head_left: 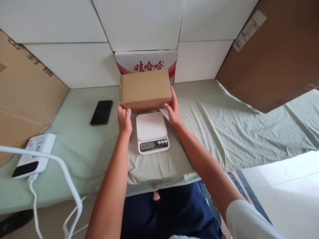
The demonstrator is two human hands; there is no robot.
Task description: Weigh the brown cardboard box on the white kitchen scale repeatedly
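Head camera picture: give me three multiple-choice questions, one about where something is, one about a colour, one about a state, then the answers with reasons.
1. Where does the black phone lie?
A. Left of the scale
B. On the scale
C. On the cardboard box

2. What colour is the scale platform?
A. Black
B. White
C. Red

3. How is the cardboard box held?
A. By one hand only
B. By neither hand
C. By both hands, one at each lower side

Answers:
1. A, the phone rests on the green cloth left of the scale.
2. B, the platform is plain white.
3. C, the left hand and right hand grip opposite sides of the box behind the scale.
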